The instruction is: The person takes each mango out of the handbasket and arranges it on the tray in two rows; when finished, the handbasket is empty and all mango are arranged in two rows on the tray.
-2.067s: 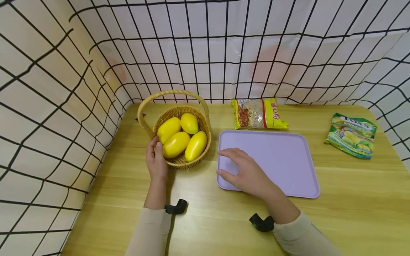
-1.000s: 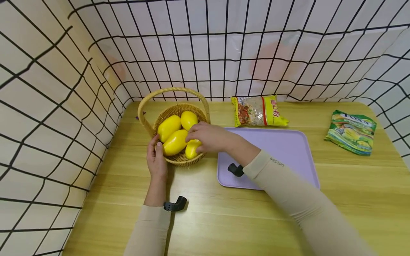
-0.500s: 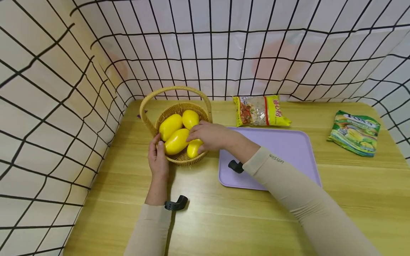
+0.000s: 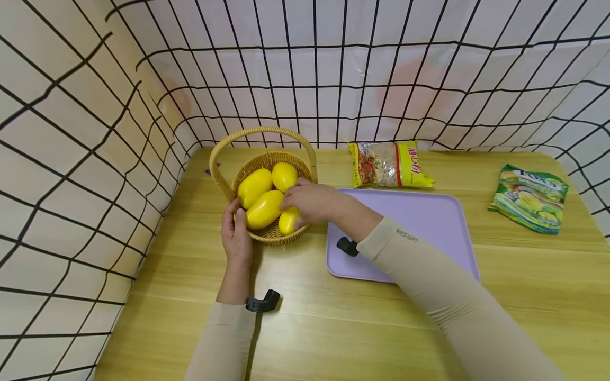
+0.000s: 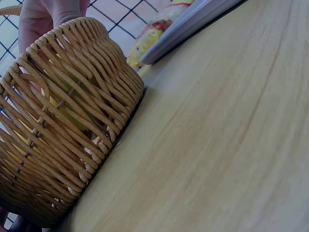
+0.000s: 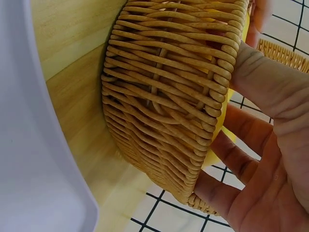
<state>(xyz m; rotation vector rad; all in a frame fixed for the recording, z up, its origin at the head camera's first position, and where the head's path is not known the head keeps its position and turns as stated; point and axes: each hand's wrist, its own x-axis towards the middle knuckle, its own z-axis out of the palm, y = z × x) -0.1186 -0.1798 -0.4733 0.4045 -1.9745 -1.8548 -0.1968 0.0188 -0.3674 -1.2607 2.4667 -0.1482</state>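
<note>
In the head view, a round wicker basket (image 4: 278, 239) with a tall arched handle holds several smooth yellow mangoes (image 4: 265, 209). My left hand (image 4: 236, 238) grips the basket's left rim, thumb and fingers at the edge. Reaching over the right rim, my right hand (image 4: 312, 203) has its fingers curled around the rightmost mango (image 4: 288, 221), which is partly hidden under them. That mango still lies in the basket. The right wrist view shows the right thumb and fingers (image 6: 256, 116) at the wicker rim, with yellow skin between them.
Right of the basket lies a lilac tray (image 4: 429, 222), partly under the right forearm. Behind it is a yellow-and-clear food packet (image 4: 381, 165). A green bag (image 4: 531, 200) lies at the far right. Black wire grid (image 4: 329, 90) encloses the table's back and sides.
My right hand has moved left from over the tray into the basket and taken hold of the rightmost mango. In the last half second it has hardly moved. The left hand stays at the rim.
</note>
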